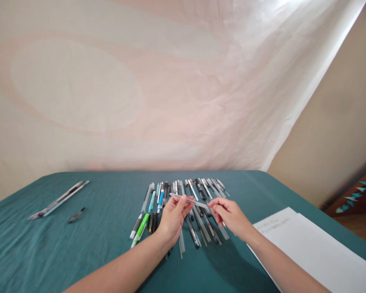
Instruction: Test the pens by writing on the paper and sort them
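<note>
A clear, slim pen (198,202) is held level above the rows of pens. My left hand (172,219) grips it between thumb and fingers toward its left part. At its right end, my right hand (230,215) pinches it with curled fingers; whether a cap is inside those fingers I cannot tell. Below both hands, many pens lie side by side in two rows, partly hidden by the hands. Among them are a bright green pen (141,228), a blue-and-white pen (160,199) and a light turquoise pen (151,201).
White paper sheets (320,252) with faint writing lie at the right, beneath my right forearm. On the left are a long clear packet (59,200) and a single dark pen (76,215). A green cloth (110,244) covers the table; a pale sheet (177,101) hangs behind.
</note>
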Demonstrator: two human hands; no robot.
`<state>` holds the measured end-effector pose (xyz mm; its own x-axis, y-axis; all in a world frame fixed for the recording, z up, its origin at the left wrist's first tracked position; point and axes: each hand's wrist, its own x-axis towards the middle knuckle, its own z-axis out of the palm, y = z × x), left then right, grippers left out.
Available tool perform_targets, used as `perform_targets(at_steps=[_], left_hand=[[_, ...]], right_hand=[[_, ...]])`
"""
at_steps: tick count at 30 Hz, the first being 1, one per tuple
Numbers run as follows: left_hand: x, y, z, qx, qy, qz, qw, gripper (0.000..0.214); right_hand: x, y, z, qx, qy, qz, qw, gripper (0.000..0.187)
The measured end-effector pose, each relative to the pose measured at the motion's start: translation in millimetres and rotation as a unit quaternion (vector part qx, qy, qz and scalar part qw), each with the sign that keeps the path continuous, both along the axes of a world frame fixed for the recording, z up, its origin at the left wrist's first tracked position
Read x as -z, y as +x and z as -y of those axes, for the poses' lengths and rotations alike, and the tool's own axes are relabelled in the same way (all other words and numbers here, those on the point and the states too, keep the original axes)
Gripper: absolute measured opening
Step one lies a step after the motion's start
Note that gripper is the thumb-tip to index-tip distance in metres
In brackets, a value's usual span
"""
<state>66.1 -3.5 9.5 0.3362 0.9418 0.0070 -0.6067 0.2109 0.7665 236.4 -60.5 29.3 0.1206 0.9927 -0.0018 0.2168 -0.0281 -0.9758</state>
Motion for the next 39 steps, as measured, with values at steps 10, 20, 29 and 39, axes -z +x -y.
perform_targets(at_steps=[10,20,29,39], left_hand=[[-0.6,-0.7,2.5,0.008,0.006,0.001,1.0,0.019],[-1.3,-2.0,-1.0,-0.005,-0.006,-0.005,1.0,0.019],[-4.9,-4.7,-2.1,-0.038,-0.023,-0.033,0.998,0.02],[-5.2,-5.0,-4.1,-0.062,-0.026,-0.027,0.997,0.021]], right_hand=[[-0.3,-9.1,3.6,-0.033,-0.074,-0.131,0.988,0.03],[-18.1,9.5,7.1,-0.068,0.022,0.24,0.968,0.021],[-39.4,46.5,24.6,-0.083,-0.042,0.607,0.79,0.014],[-33.6,88.8,21.9,-0.028,-0.129,0.64,0.757,0.011]])
